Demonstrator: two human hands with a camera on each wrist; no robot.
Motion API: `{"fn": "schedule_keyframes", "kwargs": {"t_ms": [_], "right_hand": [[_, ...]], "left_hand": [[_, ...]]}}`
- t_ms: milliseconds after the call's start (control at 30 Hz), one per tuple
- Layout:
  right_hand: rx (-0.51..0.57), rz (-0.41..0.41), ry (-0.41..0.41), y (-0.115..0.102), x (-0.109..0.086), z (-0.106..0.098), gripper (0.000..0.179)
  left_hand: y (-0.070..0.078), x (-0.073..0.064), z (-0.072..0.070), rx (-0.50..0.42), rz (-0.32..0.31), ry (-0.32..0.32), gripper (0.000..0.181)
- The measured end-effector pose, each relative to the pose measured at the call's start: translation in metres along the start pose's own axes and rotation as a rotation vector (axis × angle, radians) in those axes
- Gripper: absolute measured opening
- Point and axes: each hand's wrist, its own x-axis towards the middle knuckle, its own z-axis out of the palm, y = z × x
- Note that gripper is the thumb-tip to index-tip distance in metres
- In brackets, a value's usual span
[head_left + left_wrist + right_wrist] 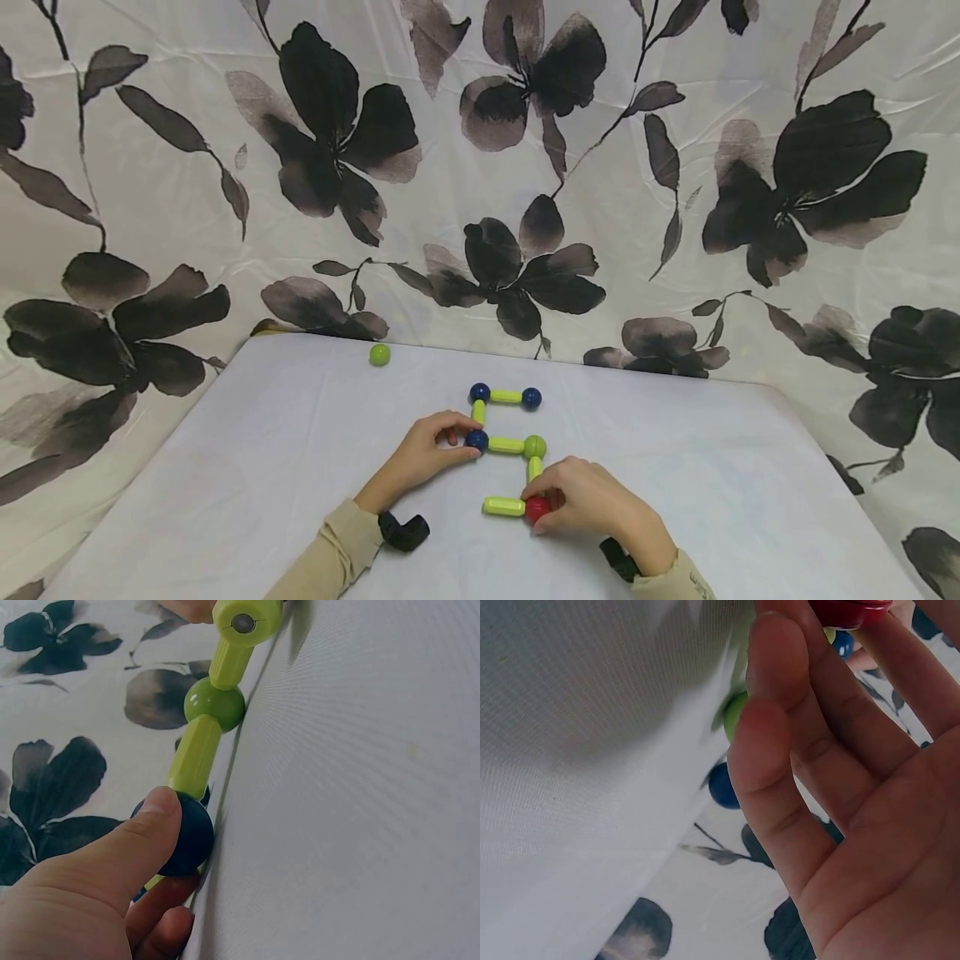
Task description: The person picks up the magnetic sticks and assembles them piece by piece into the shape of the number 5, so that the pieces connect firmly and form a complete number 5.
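Observation:
On the white table, balls and yellow-green rods join in a zigzag chain. My left hand (423, 454) pinches the lower-left blue ball (477, 440) between thumb and fingers; the left wrist view shows the thumb (142, 832) on that ball. From it a rod (506, 446) runs to a green ball (535, 447). Further down, my right hand (588, 496) grips the red ball (537, 508) with thumb and fingers, and a rod (504, 506) points left from it. In the right wrist view the red ball (851, 611) shows only partly, behind fingers.
Beyond the hands, two more blue balls (480, 392) sit at the ends of a rod (506, 397). A loose green ball (380, 355) lies near the back edge of the table (262, 442). Behind hangs a floral cloth (450, 183).

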Motion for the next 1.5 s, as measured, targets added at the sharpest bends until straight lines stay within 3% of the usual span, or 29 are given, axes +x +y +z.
{"fn": "schedule_keyframes", "kwargs": {"t_ms": [433,567,800,900,1100,1200,1333,1500], "right_hand": [[0.029,0.006,-0.008,0.000,-0.001,0.001,0.029],[0.028,0.010,-0.009,-0.001,-0.002,0.003,0.029],[0.041,0.011,-0.007,-0.001,-0.004,0.005,0.029],[0.042,0.012,-0.006,-0.001,-0.004,0.004,0.029],[0.048,0.028,-0.005,-0.001,-0.004,0.005,0.028],[0.049,0.031,-0.002,-0.001,-0.004,0.005,0.028],[0.052,0.025,0.002,-0.001,-0.004,0.005,0.028],[0.058,0.023,0.004,0.000,-0.004,0.004,0.028]], "left_hand": [[0.005,-0.003,-0.001,0.004,-0.003,-0.007,0.034],[0.006,-0.005,-0.004,0.001,-0.033,-0.044,0.034],[0.014,-0.001,-0.027,0.008,-0.060,-0.115,0.029],[0.015,0.005,-0.045,0.070,-0.063,-0.037,0.026],[0.007,0.020,-0.082,0.192,-0.043,0.234,0.026],[0.000,0.026,-0.098,0.242,-0.042,0.303,0.034],[-0.009,0.030,-0.113,0.333,-0.116,0.310,0.050],[-0.019,0.032,-0.125,0.382,-0.184,0.238,0.055]]}}
